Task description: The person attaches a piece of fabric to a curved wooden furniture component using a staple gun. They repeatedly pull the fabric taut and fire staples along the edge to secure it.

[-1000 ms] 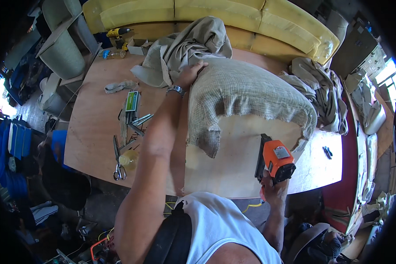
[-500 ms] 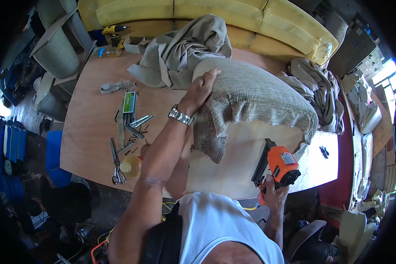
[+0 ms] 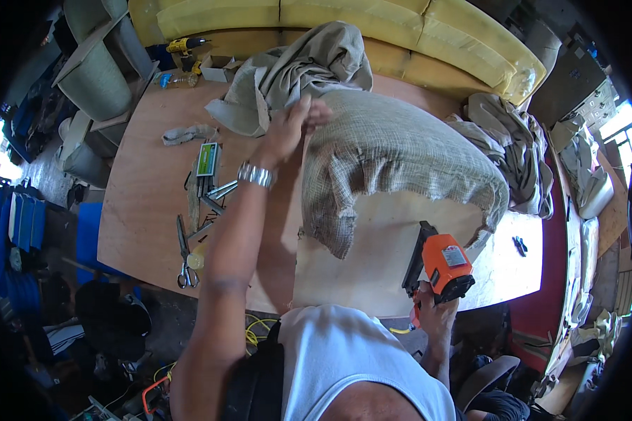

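A curved padded panel lies on the table, wrapped in grey-beige woven fabric (image 3: 407, 133). The fabric's frayed edge folds over onto bare pale board (image 3: 393, 231) on the near side. My left hand (image 3: 293, 130), slightly blurred, is raised at the panel's far left corner with fingers stretched out and holding nothing; whether the fingertips touch the fabric I cannot tell. My right hand (image 3: 437, 309) grips the handle of an orange and black nail gun (image 3: 448, 265) near the table's front edge. The gun's dark nose points away from me over the board.
Left on the wooden table (image 3: 144, 182) are scissors (image 3: 184, 259), a green and white box (image 3: 207, 160), metal strips and a partly hidden bottle. Crumpled fabric (image 3: 309, 59) lies behind, more (image 3: 505, 140) at right. A yellow drill (image 3: 186, 45) and yellow sofa (image 3: 358, 35) are farther back.
My left hand has come off the top of the fabric and shifted left, its fingers now stretched out. The nail gun in my right hand has barely moved.
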